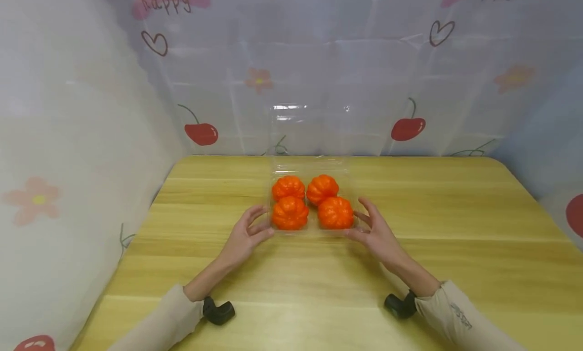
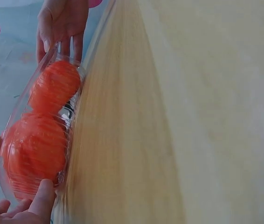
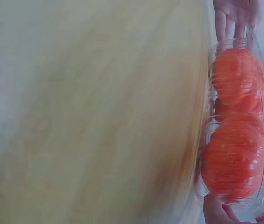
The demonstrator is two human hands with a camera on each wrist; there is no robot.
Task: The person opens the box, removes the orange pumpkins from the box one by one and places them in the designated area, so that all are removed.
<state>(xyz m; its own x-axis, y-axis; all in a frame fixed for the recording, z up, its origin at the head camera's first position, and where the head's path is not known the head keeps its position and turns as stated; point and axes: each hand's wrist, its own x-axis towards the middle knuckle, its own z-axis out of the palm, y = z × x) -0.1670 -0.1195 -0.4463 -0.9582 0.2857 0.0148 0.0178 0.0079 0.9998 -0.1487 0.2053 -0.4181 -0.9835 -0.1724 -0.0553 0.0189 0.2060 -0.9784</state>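
Note:
A clear plastic clamshell box [image 1: 314, 231] sits on the table with its lid [image 1: 287, 107] raised at the back. Several small orange pumpkins [image 1: 290, 213] lie inside, two of them close together on the left and others on the right. At the box's left side is my left hand [image 1: 240, 240], its thumb by the front corner and its fingers spread along the wall. My right hand [image 1: 380, 239] mirrors it on the right, thumb near the front corner, index finger [image 1: 369, 207] apart from the wall. In the left wrist view, the pumpkins [image 2: 36, 149] show through the ribbed plastic.
The wood-grain table [image 1: 455, 214] reaches back to a pale curtain [image 1: 319, 62] printed with cherries, hearts and flowers. Another printed sheet [image 1: 68, 138] hangs along the left. A dark device [image 1: 219, 311] is strapped at each wrist, beside the beige sleeves [image 1: 168, 315].

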